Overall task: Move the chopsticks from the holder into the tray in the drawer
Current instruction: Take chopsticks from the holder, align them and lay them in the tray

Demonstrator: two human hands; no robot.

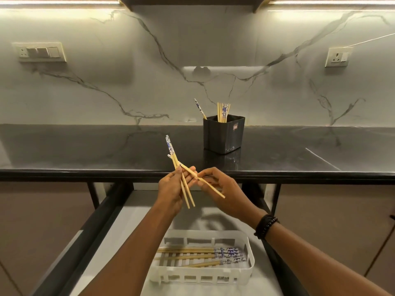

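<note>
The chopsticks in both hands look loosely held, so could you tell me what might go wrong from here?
1. The left hand pinches its chopsticks splayed; one could slip into the drawer, missing the tray.
2. The right hand holds one chopstick crossing those; they may snag.

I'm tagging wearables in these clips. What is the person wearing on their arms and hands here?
Both forearms are bare, with no sleeves in view and no gloves. The left hand and its wrist carry nothing that shows. The wrist of the right hand has a black bracelet, seemingly a dark band beside a strand of round glossy beads. No rings or watch can be made out.
</note>
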